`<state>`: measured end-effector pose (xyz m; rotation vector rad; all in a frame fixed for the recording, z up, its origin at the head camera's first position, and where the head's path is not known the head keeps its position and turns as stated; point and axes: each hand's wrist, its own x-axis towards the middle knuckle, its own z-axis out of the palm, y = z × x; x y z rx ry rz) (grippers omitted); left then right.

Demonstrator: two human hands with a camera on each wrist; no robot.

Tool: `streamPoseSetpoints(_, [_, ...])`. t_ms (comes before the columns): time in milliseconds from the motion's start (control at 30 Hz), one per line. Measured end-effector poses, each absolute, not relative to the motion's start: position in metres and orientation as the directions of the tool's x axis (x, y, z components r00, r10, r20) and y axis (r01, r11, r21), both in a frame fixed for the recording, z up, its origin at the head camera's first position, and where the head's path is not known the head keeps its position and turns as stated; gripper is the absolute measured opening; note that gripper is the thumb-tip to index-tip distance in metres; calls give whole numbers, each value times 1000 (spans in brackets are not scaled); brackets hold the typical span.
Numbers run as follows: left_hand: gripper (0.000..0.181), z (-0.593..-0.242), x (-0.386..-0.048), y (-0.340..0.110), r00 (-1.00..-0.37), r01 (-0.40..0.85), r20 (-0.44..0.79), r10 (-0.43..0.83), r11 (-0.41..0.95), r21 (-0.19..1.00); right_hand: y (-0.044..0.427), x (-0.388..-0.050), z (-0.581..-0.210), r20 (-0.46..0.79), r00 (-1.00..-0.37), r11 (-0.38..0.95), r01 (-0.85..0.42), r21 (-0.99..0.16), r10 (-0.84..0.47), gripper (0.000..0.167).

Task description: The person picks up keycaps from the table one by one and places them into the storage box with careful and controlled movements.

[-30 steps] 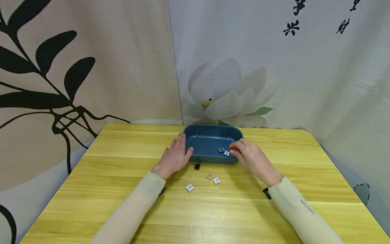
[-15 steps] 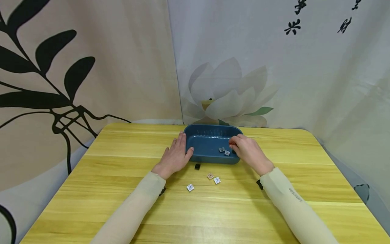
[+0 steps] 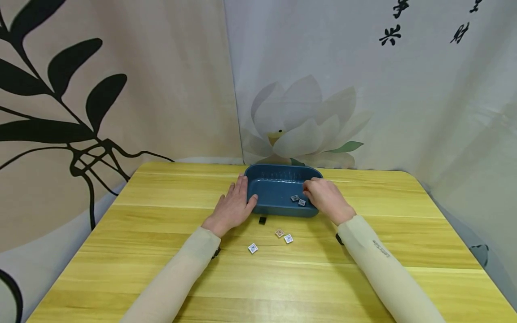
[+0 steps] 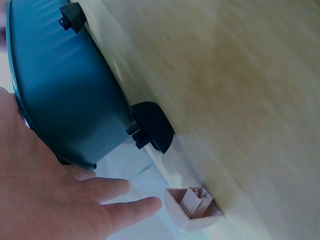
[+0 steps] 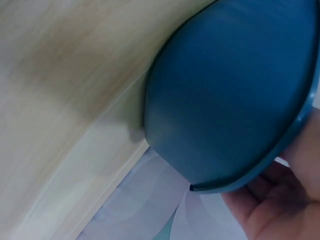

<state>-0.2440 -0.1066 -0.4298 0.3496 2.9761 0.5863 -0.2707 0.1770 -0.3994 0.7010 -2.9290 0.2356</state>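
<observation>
My left hand [image 3: 231, 207] lies with straight fingers against the left side of a blue tray [image 3: 266, 210]; its fingers [image 4: 130, 210] also show in the left wrist view. My right hand [image 3: 329, 200] reaches over the tray's right end with bent fingers. The tray's wall [image 5: 225, 100] hides part of them in the right wrist view, so whether they hold anything is unclear. Inside the tray lie a dark grey keycap [image 3: 295, 198] and a pale one. On the table, nearer me, are a black keycap [image 3: 262, 220], a pinkish keycap [image 3: 279, 233] and two white keycaps [image 3: 252, 248].
The wooden table [image 3: 194, 278] runs back to a curtain [image 3: 186, 89] printed with leaves and a lotus. The tray stands close to the table's far edge. A dark keycap [image 4: 152, 126] and a pale keycap [image 4: 194, 205] appear large in the left wrist view.
My right hand has shifted slightly up and to the left over the tray. A red-orange thing seen at its fingertips earlier is out of sight. My left hand stays put.
</observation>
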Motion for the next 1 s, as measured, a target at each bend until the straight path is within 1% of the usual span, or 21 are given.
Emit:
streamPoseSetpoints(400, [78, -430, -243, -106, -969, 208, -47, 244, 900, 384, 170, -283, -402, 74, -886, 877, -463, -126, -458, 12])
streamPoseSetpoints(700, [78, -430, -243, -106, -970, 202, -46, 239, 897, 394, 169, -286, -402, 40, -882, 874, -471, -120, -470, 22])
streamPoseSetpoints(833, [78, -430, -242, -105, -970, 204, -41, 239, 896, 394, 170, -284, -402, 63, -873, 866, -487, -116, -483, 19])
streamPoseSetpoints(1000, [78, -429, -242, -106, -970, 205, -41, 239, 899, 388, 171, -279, -403, 153, -860, 855, -505, -115, -487, 18])
